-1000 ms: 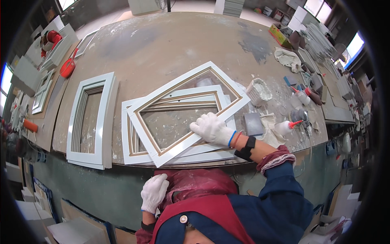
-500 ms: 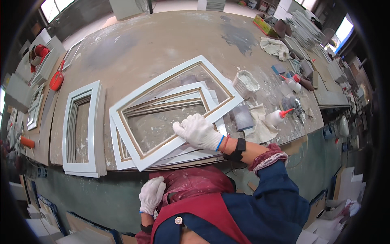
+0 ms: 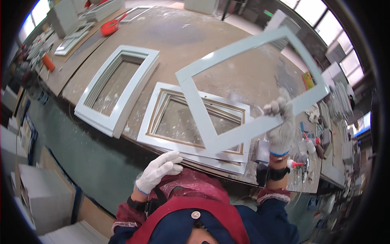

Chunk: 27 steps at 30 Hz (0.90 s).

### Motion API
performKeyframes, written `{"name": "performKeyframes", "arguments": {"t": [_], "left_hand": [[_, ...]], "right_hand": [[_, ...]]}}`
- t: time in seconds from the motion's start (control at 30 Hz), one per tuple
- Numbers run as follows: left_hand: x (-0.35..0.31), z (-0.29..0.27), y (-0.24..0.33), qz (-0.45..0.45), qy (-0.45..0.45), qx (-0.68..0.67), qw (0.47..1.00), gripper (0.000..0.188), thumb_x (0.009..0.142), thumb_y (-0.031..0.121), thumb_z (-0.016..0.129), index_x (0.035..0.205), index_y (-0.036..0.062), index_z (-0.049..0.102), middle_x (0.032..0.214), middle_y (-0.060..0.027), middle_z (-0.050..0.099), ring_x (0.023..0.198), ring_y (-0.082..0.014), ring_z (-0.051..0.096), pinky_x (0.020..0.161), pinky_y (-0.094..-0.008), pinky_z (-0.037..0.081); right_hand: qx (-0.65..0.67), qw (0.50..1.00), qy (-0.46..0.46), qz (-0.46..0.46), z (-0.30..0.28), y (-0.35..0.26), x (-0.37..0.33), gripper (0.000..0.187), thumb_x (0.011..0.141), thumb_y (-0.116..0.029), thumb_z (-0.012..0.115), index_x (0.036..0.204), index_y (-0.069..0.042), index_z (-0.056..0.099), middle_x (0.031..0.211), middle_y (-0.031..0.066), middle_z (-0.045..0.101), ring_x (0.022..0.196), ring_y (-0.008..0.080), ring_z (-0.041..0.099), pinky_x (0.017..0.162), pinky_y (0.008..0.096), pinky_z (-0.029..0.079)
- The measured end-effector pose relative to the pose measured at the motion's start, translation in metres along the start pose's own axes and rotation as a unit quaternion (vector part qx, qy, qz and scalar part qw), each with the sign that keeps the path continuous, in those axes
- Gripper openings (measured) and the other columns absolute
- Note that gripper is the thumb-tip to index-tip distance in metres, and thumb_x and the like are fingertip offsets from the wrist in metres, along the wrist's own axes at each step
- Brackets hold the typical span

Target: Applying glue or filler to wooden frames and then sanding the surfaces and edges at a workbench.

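My right hand, in a white knit glove, grips one long side of a white rectangular frame. The frame is raised and tilted above the table, its plain white face showing and its middle open. Partly beneath it lies a stack of similar white frames, stacked unevenly, the top one with a brown groove around its opening. My left hand, gloved too, is near the table's front edge with fingers stretched out and nothing in them. Farther left stands a neat stack of narrower white frames.
The brown worktable is stained with paint. Near my right wrist are a grey block and a red-nozzled bottle. A red pan and an orange cylinder are at the left. White panels stand on the floor at left.
My right hand has lifted the top frame off the stack and turned it, so its plain face shows instead of the grooved one. My left hand has risen toward the table edge. The view has swung right.
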State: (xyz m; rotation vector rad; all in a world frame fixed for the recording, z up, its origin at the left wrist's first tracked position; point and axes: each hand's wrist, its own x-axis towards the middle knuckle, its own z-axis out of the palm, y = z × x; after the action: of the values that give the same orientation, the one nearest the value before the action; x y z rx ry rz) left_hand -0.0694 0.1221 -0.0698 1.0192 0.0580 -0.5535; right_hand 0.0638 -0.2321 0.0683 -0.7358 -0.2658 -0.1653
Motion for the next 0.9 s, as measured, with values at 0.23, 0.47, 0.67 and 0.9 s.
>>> {"name": "performKeyframes", "arguments": {"t": [0.23,0.47,0.67,0.9], "left_hand": [[-0.006,-0.008,-0.015,-0.013,0.042,-0.091,0.995,0.067,0.091,0.03,0.07,0.143,-0.0026,0.041,0.125,-0.0174,0.061,0.113,-0.0275,0.064,0.094,-0.0392,0.054],[-0.035,-0.011,-0.021,0.032,0.146,-0.063,0.987,0.058,0.09,0.024,0.07,0.137,-0.0045,0.049,0.114,-0.0169,0.066,0.108,-0.0242,0.064,0.093,-0.0363,0.052],[-0.034,-0.014,-0.032,-0.006,0.174,-0.068,0.982,0.058,0.091,0.027,0.069,0.136,-0.0046,0.05,0.113,-0.0167,0.066,0.107,-0.0238,0.065,0.092,-0.0363,0.052],[-0.029,-0.009,-0.035,-0.05,0.109,-0.063,0.991,0.054,0.093,0.032,0.068,0.13,-0.0048,0.056,0.112,-0.0162,0.068,0.105,-0.0263,0.068,0.094,-0.0389,0.053]], "right_hand": [[0.137,0.964,0.116,0.196,-0.05,0.11,-0.098,0.038,0.1,-0.021,0.06,0.131,-0.001,0.051,0.082,-0.0009,0.05,0.077,0.0159,0.049,0.08,0.0378,0.049],[0.111,0.914,0.075,0.384,-0.034,0.123,-0.115,0.037,0.099,-0.026,0.061,0.118,0.005,0.053,0.094,0.0081,0.061,0.084,0.0212,0.061,0.076,0.0389,0.054],[-0.151,0.782,0.074,0.6,-0.019,0.081,-0.158,0.032,0.097,-0.016,0.052,0.114,0.011,0.054,0.098,0.0193,0.062,0.082,0.0252,0.064,0.071,0.0371,0.057],[-0.203,0.774,0.057,0.597,-0.032,0.083,-0.176,0.038,0.096,-0.02,0.055,0.122,0.007,0.053,0.098,0.0146,0.062,0.081,0.019,0.062,0.073,0.0306,0.055]]}}
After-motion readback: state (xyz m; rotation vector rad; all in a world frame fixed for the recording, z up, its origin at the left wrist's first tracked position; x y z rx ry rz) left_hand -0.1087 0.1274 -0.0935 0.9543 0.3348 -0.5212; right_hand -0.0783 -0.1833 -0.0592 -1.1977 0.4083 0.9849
